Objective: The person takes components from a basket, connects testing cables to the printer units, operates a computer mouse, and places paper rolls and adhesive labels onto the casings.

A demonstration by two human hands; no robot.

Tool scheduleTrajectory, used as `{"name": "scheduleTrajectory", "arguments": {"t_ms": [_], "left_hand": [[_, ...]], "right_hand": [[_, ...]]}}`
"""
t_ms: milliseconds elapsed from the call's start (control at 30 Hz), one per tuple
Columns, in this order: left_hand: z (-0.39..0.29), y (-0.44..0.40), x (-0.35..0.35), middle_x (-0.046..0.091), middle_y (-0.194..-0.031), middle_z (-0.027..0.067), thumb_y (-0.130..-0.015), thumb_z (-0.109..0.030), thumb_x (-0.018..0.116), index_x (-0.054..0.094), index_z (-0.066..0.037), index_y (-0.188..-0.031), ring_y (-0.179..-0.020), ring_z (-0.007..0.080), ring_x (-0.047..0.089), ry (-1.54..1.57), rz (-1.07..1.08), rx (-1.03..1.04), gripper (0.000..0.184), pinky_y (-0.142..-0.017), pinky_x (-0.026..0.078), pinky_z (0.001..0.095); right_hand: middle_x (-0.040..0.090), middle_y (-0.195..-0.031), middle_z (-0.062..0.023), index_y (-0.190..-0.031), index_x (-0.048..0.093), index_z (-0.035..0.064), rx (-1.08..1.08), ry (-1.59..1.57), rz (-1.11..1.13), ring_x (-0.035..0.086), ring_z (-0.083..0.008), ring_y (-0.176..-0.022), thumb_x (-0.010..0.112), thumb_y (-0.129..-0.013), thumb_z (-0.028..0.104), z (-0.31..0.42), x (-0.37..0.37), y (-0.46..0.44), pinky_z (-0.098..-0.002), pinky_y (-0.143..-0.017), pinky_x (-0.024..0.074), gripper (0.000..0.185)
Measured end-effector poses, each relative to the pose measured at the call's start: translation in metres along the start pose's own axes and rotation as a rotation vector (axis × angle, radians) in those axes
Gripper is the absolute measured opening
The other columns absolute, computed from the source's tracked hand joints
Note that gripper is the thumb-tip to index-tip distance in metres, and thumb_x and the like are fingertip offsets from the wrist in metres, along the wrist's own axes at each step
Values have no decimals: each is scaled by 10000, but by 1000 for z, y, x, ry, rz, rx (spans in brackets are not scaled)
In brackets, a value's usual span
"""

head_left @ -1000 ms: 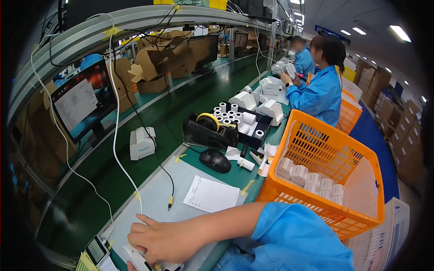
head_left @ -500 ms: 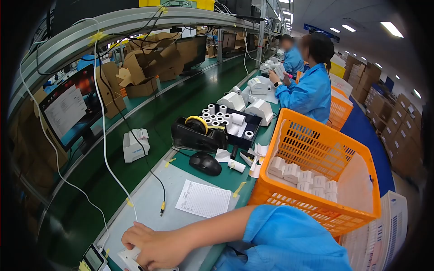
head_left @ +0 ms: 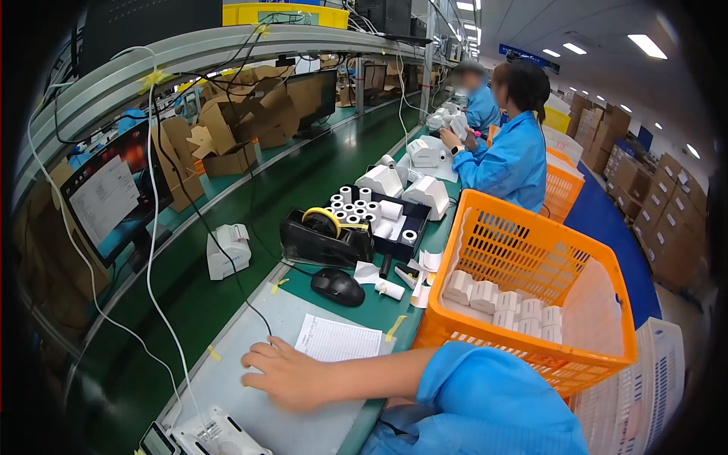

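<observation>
My right hand [head_left: 284, 375] is over the pale mat [head_left: 299, 432], palm down, its bent fingers apart. It covers the lower end of a thin black cable [head_left: 254, 303], and whether the fingertips touch the cable is hidden. A white device [head_left: 216, 436] lies at the bottom edge, apart from the hand, with a white cable [head_left: 174, 326] running down to it. Beside the device is a small unit with a screen [head_left: 157, 440]. A printed sheet [head_left: 337, 339] lies just beyond my hand. My left hand is out of view.
An orange crate [head_left: 531, 356] with several white devices stands at right. A black mouse [head_left: 337, 287], a tape dispenser [head_left: 322, 241] and a tray of paper rolls [head_left: 390, 246] sit farther along the bench. Another white device [head_left: 229, 250] rests at left. A co-worker [head_left: 504, 152] handles a device.
My right hand has let go of the white device at the bottom and moved up and right, over the black cable's end. The view has shifted slightly.
</observation>
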State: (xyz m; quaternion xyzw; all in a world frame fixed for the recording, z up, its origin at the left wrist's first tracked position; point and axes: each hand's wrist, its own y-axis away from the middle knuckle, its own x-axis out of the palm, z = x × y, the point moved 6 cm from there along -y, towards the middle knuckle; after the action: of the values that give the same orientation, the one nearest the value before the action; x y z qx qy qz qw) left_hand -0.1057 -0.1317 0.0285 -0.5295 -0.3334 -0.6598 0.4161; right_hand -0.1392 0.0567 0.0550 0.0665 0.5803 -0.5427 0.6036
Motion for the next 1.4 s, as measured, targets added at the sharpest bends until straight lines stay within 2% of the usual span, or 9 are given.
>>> {"name": "scheduleTrajectory", "arguments": {"t_ms": [33, 100, 233, 267, 367, 467, 667, 867, 1400], "left_hand": [[-1, 3, -1, 559, -1247, 148, -876, -331, 455, 491, -16, -1270, -1177, 306, 511, 424, -93, -30, 505, -976, 419, 454], [13, 3, 16, 576, -1211, 162, -865, -314, 471, 546, -14, -1195, -1138, 328, 538, -1, 120, -85, 452, -940, 444, 463], [4, 8, 4, 611, -1133, 166, -833, -307, 507, 579, -13, -1138, -1078, 355, 568, 1057, -268, -116, 429, -933, 443, 479], [0, 9, 1, 610, -1133, 165, -833, -312, 505, 577, -14, -1141, -1077, 353, 567, 835, -259, -68, 434, -931, 444, 479], [-10, 3, -13, 607, -1136, 162, -833, -326, 499, 570, -17, -1152, -1073, 349, 567, -135, -270, 97, 450, -925, 445, 478], [-18, 2, -24, 605, -1138, 159, -832, -340, 493, 564, -20, -1162, -1069, 344, 566, -453, -315, 160, 465, -919, 447, 476], [-25, 4, -31, 600, -1143, 153, -831, -368, 481, 551, -27, -1183, -1061, 335, 565, -603, -332, 200, 496, -907, 451, 474], [-29, 7, -37, 595, -1148, 148, -830, -397, 469, 538, -33, -1204, -1052, 326, 563, -653, -358, 210, 527, -895, 455, 471], [-38, 18, -45, 510, -1249, 170, -813, -507, 436, 437, -46, -1319, -1098, 350, 501, -837, -472, 248, 684, -892, 422, 505]], "right_hand": [[448, -1152, -146, -1080, 557, 75, -43, 120, 90, 410, -333, -1170, 575, -777, 113, -12, 14, 11, -595, -1051, 249, 305], [474, -1169, -135, -1109, 560, 65, -61, 235, 315, 417, -319, -1187, 538, -798, 113, -18, 27, 17, -585, -1056, 254, 315], [522, -1165, -121, -1115, 565, 47, -19, 289, 752, 470, -279, -1169, 505, -805, 98, -29, 31, 7, -544, -1058, 287, 319], [532, -1156, -120, -1103, 569, 44, -22, 318, 832, 488, -268, -1158, 508, -800, 95, -30, 34, 6, -531, -1059, 296, 314], [589, -965, -89, -870, 652, 74, -28, 84, 280, 577, -249, -962, 561, -751, 77, -47, 40, 9, -493, -1028, 344, 151], [600, -957, -72, -928, 627, 69, 11, 310, 370, 573, -221, -990, 552, -767, 117, -72, 43, 5, -489, -1051, 332, 184], [573, -834, -38, -1006, 602, 92, -58, 525, 621, 590, -218, -871, 578, -763, 106, -64, 24, -11, -498, -1005, 335, 245], [497, -777, -25, -975, 635, 112, -184, -37, 45, 518, -199, -820, 566, -853, 143, 26, -23, -13, -433, -894, 338, 143], [478, -834, -44, -788, 672, 102, -275, -408, 242, 440, -226, -968, 624, -829, 206, 77, -7, -23, -572, -1034, 193, 121]]}}
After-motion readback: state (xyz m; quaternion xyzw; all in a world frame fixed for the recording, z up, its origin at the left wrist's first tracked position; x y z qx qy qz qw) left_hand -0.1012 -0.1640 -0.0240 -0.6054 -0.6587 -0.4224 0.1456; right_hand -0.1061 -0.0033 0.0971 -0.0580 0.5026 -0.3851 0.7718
